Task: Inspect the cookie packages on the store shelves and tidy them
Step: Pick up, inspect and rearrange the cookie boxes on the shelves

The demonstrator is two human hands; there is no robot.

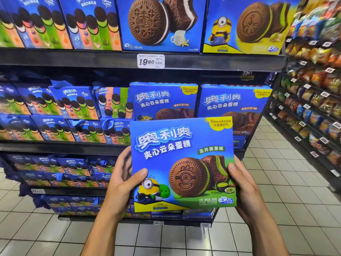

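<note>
I hold a blue matcha cookie box [177,145] upright in front of the shelves, its printed front facing me. My left hand [121,180] grips its left edge, thumb on the front near the yellow cartoon figure. My right hand [241,180] grips its right edge, thumb on the front. Behind the box, on the middle shelf [55,145], stand two similar blue chocolate cookie boxes [162,100] side by side.
The top shelf [110,59] carries large blue cookie boxes [160,23] and a 19.90 price tag [151,61]. Stacks of smaller multi-flavour cookie boxes [73,102] fill the left side. A snack rack [313,100] lines the aisle on the right, over white tiled floor [276,191].
</note>
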